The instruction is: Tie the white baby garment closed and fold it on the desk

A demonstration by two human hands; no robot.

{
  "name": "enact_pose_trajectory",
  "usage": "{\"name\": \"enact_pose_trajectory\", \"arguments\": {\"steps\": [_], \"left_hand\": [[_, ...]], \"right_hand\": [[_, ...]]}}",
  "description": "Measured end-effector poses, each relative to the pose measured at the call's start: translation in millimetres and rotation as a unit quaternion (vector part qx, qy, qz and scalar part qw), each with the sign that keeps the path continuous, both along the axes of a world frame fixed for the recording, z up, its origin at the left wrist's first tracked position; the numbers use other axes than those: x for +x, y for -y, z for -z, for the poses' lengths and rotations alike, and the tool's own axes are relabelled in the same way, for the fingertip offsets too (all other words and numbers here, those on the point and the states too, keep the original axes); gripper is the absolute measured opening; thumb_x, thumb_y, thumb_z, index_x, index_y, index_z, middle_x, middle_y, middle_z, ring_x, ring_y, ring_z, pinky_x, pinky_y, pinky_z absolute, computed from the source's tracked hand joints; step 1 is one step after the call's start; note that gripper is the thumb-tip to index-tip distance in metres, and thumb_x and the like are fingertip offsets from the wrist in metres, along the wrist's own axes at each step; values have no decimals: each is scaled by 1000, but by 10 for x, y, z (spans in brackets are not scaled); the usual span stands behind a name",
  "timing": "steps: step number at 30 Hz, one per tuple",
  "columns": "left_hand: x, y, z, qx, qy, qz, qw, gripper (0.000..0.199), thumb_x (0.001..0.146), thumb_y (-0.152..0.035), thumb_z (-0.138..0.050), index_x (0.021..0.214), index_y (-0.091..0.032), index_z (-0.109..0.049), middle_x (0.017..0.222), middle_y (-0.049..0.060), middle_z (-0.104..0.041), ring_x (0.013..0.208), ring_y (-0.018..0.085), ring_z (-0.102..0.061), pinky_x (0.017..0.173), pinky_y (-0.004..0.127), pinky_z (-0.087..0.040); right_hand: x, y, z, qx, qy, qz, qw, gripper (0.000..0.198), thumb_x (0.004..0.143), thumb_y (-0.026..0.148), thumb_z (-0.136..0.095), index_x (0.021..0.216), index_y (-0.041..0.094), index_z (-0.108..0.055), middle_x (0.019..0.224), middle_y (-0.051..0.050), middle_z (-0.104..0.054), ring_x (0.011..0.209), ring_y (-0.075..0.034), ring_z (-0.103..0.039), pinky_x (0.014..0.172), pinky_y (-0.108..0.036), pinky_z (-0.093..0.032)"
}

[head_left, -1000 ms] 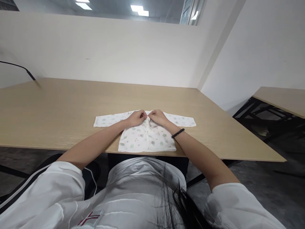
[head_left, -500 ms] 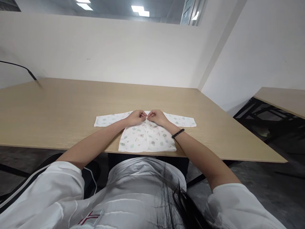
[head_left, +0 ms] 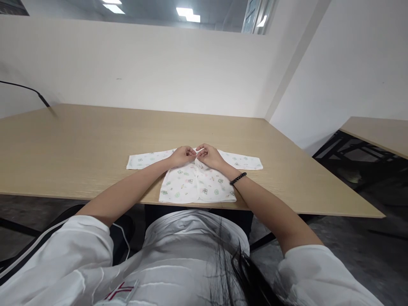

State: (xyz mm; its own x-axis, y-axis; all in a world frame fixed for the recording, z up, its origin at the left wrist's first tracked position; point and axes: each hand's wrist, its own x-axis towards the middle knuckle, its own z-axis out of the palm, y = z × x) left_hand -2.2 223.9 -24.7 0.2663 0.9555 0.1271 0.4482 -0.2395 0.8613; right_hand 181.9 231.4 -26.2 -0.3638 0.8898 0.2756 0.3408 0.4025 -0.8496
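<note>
A small white long-sleeved baby shirt [head_left: 197, 187], printed with little figures and pastel spots, lies flat at the table's front edge. Its sleeves stretch out to the left and right, and a seam runs down the middle of its front. My left hand [head_left: 184, 156] is closed in a pinch on the shirt's front near the neck. Right beside it, my right hand [head_left: 208, 156] also pinches the fabric there, its index finger raised off the thumb side. Whatever small fastening may lie between the fingertips is hidden.
The shirt rests on a wide wooden table [head_left: 105, 131] that meets a white wall [head_left: 165, 68] at the back. A thin black cable-like rod [head_left: 41, 98] reaches over the left rear edge. Another table [head_left: 379, 131] with a dark frame stands at the right.
The fingers of my right hand have lifted and spread slightly near the neck of the shirt. My left hand and the shirt stay nearly where they were.
</note>
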Motion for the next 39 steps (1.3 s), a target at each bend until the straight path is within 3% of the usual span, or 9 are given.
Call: {"name": "enact_pose_trajectory", "arguments": {"steps": [6, 17, 24, 29, 34, 39], "left_hand": [[20, -2, -4, -36, 51, 8, 998, 20, 68, -21, -71, 85, -16, -63, 66, 0, -65, 58, 12, -55, 54, 24, -38], [57, 12, 42, 12, 120, 71, 990, 26, 69, -26, -73, 87, -17, -57, 79, 2, -64, 72, 13, -59, 66, 26, -43], [33, 44, -4, 80, 50, 105, 990, 22, 76, -33, -67, 89, -17, -61, 72, 0, -59, 59, 11, -48, 55, 24, -36], [61, 51, -7, 101, 2, 72, 992, 21, 76, -28, -61, 94, -17, -61, 81, 0, -60, 56, 9, -42, 54, 23, -34], [78, 72, 0, 132, -59, 45, 989, 21, 74, -22, -59, 95, -19, -63, 87, 1, -65, 62, 11, -48, 60, 24, -38], [45, 33, -7, 150, -98, 39, 983, 17, 79, -33, -59, 89, -20, -65, 85, 2, -67, 67, 15, -54, 64, 27, -41]], "right_hand": [[8, 7, -29, -34, 22, 10, 999, 26, 74, 3, -56, 95, 18, -57, 72, 3, -63, 61, -11, -58, 55, -20, -43], [45, 61, -127, -117, -21, -38, 992, 35, 72, 3, -64, 102, 19, -55, 69, 5, -58, 58, -9, -55, 50, -17, -42], [95, 41, -192, -154, -33, -35, 987, 34, 73, 4, -62, 102, 19, -57, 59, 6, -56, 49, -9, -49, 46, -19, -35], [114, -17, -198, -213, -79, -15, 974, 31, 69, 2, -62, 96, 17, -56, 49, 8, -48, 42, -9, -41, 43, -21, -31], [116, -15, -146, -213, -97, -12, 972, 30, 68, 2, -65, 94, 16, -57, 59, 3, -59, 48, -9, -49, 49, -22, -39], [123, 6, -127, -171, -81, -84, 978, 36, 67, 0, -60, 98, 18, -60, 84, -4, -72, 54, -8, -51, 54, -23, -43]]}}
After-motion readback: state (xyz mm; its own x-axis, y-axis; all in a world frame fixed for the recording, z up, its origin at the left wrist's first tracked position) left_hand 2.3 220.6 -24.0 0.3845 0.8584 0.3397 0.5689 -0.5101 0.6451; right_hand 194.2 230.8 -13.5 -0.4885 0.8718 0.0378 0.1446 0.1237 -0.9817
